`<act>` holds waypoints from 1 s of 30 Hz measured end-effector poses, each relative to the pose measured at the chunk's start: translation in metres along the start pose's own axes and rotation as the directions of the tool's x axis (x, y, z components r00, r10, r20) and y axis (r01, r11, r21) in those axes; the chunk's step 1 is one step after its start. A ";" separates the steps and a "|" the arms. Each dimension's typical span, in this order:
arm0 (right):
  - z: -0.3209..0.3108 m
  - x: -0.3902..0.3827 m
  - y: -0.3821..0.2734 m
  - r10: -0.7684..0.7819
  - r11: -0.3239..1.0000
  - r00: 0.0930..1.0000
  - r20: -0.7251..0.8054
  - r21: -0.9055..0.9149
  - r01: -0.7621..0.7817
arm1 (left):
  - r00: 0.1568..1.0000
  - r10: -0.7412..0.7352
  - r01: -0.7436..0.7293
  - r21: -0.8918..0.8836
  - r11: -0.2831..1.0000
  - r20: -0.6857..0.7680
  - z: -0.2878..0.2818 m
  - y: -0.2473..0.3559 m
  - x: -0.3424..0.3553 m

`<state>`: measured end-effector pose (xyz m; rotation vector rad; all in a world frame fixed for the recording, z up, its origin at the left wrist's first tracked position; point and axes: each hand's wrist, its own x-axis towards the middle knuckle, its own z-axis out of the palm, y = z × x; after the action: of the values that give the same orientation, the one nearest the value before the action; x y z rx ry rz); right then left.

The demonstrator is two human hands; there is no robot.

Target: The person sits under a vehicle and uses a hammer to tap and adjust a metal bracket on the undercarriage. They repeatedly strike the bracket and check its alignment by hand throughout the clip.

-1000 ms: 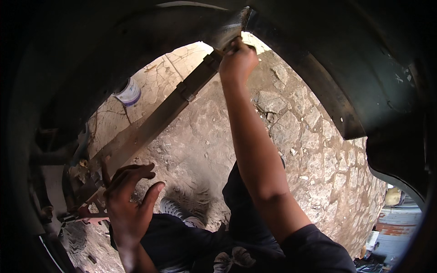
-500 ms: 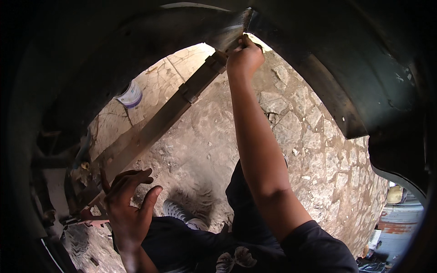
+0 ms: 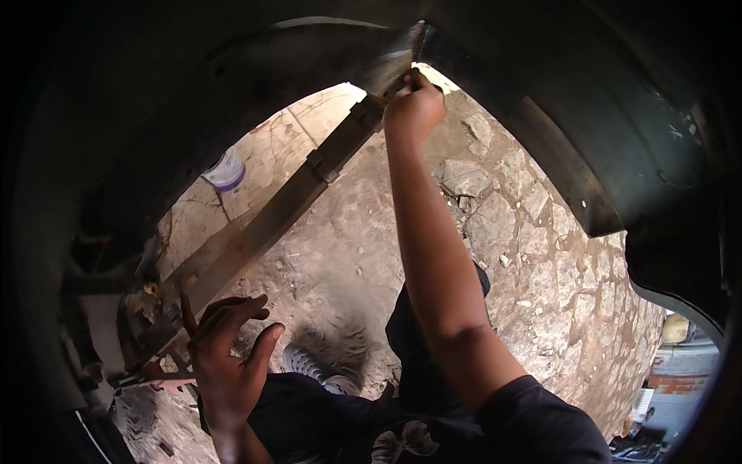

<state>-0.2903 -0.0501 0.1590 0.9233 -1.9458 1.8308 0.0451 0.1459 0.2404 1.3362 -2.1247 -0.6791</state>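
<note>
R hand (image 3: 415,104) was up at the top end of the long leaf-spring bar (image 3: 267,224), fingers curled tight round a small part where the bar met the dark wheel arch (image 3: 556,147). Couldn't tell what that part was; it was hidden by the fist and in shadow.

Vs 1 s ago: the R fist sat a touch higher and further R along the arch, arm more stretched. Judgement: the person was working at that top mount, reaching deeper, not letting go.

L hand (image 3: 228,352) was spread wide, fingers splayed, holding nothing. It hovered just beside the bar's lower end, near the rusty bracket (image 3: 151,309) and a reddish metal piece (image 3: 158,379); couldn't tell if the fingertips touched the bar. Over that 1 s it had dropped slightly and stayed spread, so prob. steadying or waiting, not gripping.

The bar ran diagonally from lower L to upper R, with 2 clamps (image 3: 325,162) round its upper half, over rough stone paving (image 3: 541,255).

Containers: 1 small white tub (image 3: 226,172) with a purplish band stood on the paving beyond the bar, well apart from both hands. Contents couldn't be seen from this angle.

A grey shoe (image 3: 305,362) showed below, between the arms.
</note>
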 end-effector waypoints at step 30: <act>0.005 -0.012 -0.004 -0.006 0.999 0.994 -0.107 -0.040 0.002 | 0.996 0.083 -0.084 0.046 0.995 0.034 0.000 0.004 0.001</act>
<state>-0.2776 -0.0522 0.1534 0.7993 -1.9070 1.7939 0.0414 0.1463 0.2432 1.2614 -2.2215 -0.6230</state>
